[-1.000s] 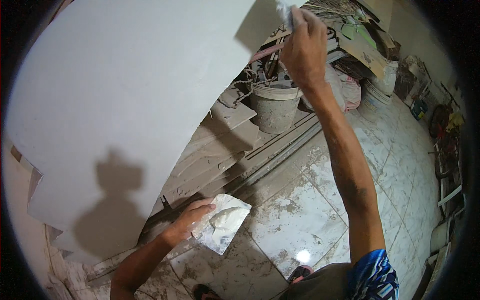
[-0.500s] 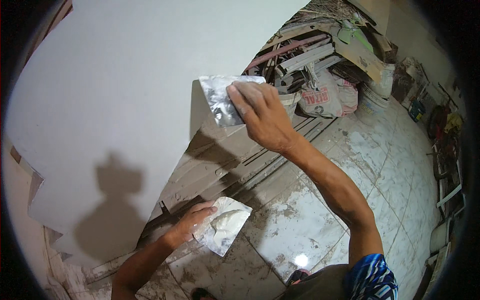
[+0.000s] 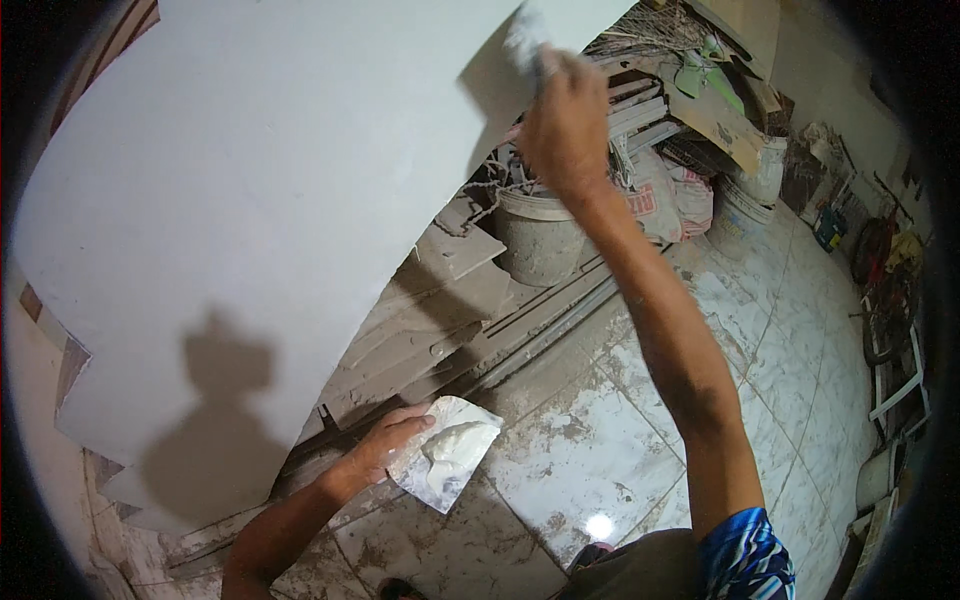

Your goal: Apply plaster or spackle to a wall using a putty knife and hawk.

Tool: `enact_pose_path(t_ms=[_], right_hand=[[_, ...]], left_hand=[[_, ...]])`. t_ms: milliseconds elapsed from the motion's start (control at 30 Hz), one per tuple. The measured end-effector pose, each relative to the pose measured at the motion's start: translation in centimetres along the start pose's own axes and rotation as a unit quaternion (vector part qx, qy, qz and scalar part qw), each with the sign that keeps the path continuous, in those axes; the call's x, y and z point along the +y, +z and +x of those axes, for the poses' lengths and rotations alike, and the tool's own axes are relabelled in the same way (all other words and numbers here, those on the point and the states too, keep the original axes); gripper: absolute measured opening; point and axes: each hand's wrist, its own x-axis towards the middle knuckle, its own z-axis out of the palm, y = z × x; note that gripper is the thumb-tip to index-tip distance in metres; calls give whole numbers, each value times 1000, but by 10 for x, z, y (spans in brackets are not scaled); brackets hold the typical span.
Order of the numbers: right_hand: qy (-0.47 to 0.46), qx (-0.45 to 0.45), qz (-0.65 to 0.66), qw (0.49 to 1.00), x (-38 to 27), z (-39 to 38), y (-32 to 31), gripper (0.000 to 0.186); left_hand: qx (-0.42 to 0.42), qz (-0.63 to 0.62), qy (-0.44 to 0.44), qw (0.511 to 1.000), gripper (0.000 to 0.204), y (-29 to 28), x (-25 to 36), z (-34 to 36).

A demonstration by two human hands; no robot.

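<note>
My left hand (image 3: pixel 392 440) grips a flat metal plate (image 3: pixel 440 492), held low in front of me. On that plate sits a mound of white putty (image 3: pixel 458 446). My right hand (image 3: pixel 568 125) is raised and closed around a putty knife (image 3: pixel 525 40), whose broad blade is smeared and seen nearly edge-on. The blade is at the right edge of a large white panel (image 3: pixel 230 170) and casts a shadow on it; whether it touches the surface I cannot tell.
A dirty bucket (image 3: pixel 540 235) stands beyond the panel, beside stacked boards (image 3: pixel 430 315). Sacks (image 3: pixel 665 195), a green fan blade (image 3: pixel 708 75) and scrap strips are piled behind. Tiled floor (image 3: pixel 590 450) with dried smears spreads at right, a bicycle (image 3: pixel 880 330) along its far side.
My right hand has moved up and away with the putty knife, along the panel's edge, and the blade has turned edge-on. The left hand with its plate has hardly moved.
</note>
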Motion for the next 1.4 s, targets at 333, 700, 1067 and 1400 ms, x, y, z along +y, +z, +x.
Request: enact_pose_path(t_ms=[333, 700, 1067, 1400], right_hand=[[-117, -281, 243, 921, -140, -101, -58, 56], [48, -336, 460, 820, -125, -121, -93, 62], [737, -139, 484, 451, -66, -68, -167, 17], [780, -80, 374, 495, -79, -17, -238, 13]], left_hand=[[-111, 470, 441, 757, 53, -14, 10, -22], [193, 208, 28, 958, 45, -41, -5, -78], [82, -10, 116, 990, 34, 77, 121, -83], [24, -62, 222, 973, 39, 111, 117, -29]])
